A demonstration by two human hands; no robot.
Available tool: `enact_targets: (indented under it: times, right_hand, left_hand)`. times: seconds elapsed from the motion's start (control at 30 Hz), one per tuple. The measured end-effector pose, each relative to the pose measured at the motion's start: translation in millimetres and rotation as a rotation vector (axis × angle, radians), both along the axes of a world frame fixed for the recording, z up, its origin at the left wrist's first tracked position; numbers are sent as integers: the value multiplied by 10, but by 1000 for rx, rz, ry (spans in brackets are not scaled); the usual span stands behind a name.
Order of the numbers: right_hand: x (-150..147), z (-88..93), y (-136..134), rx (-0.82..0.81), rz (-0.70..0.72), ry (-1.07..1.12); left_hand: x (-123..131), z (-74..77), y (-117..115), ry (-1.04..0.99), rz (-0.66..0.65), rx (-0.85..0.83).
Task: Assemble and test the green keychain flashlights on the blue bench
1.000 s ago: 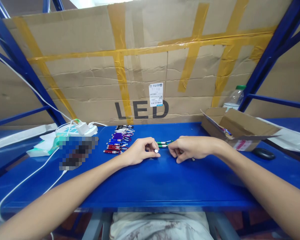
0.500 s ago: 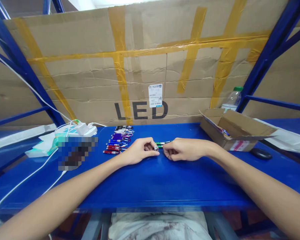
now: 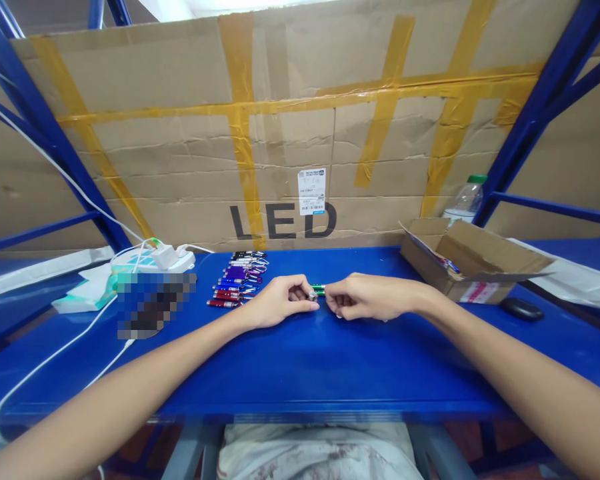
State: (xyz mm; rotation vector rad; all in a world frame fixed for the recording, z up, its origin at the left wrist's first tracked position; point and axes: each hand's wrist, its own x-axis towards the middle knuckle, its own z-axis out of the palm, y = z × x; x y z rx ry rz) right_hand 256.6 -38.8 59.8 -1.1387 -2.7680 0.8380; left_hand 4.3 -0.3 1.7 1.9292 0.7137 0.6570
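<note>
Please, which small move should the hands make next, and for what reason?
Perhaps bring the right hand a little closer to the left hand. The left hand pinches a small shiny piece whose end pokes out on the side of the right hand, and a narrow gap separates the two hands. Whether the right hand holds anything, I cannot tell for sure.

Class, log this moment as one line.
left hand: pinching silvery-ended item | right hand: curled, contents unclear | green tubes: partly hidden behind hands

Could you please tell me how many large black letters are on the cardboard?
3: L at left, E in the middle, D at right, partly covered by the label; none looks fully hidden.
</note>
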Motion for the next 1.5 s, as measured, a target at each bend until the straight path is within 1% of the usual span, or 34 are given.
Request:
enact_targets:
  times: [0.13,0.2,0.3,0.37,0.47,0.6,0.83,1.0,1.1,1.17,1.2,1.23,1.3,1.37,1.4,1.47,1.5]
  right_hand:
    - [-7,42,0,111,66,199]
    - [-25,31,11,136,30,304]
    - [-74,-29,28,75,-71,468]
    - [-116,-77,35,39,-103,543]
    - [-166,-128,39,57,-110,556]
    - [-183,-148,47,111,-106,544]
    - [-186,-174,51,244,-61,526]
    - [-226,-249,66,254,-56,556]
    - [-228,-230,64,306,-2,514]
    - [-205,-165,44,335,37,460]
    - [-184,-119,30,338,34,434]
    - [-155,-66,13,342,12,406]
    - [-72,47,-17,354,-91,320]
    - [40,148,-37,295,-185,168]
    - [99,187,-41,250,-199,75]
    - [203,228,-39,86,-190,-133]
    - [241,230,-36,-3,-198,-203]
  left_hand:
    - [-7,-3,-2,13,0,5]
    - [-8,-8,-2,17,3,5]
    - [-6,-15,-2,8,-5,-16]
    - [-4,-18,-4,0,-17,-20]
    - [-4,-22,-6,-14,-30,0]
    - [-4,-23,-5,-9,-33,13]
    - [2,-16,-4,-12,-12,-30]
    - [9,-21,-9,-44,-28,-55]
    - [9,-32,0,-58,-41,-72]
    - [5,-40,7,-63,-44,-78]
    - [3,-43,9,-66,-44,-78]
    - [1,-45,10,-68,-46,-75]
    - [-1,-45,7,-75,-53,-63]
    - [-2,-40,1,-90,-73,-53]
    - [-2,-37,-1,-95,-85,-47]
    - [-3,-30,-6,-97,-104,-32]
    - [-3,-27,-8,-92,-109,-22]
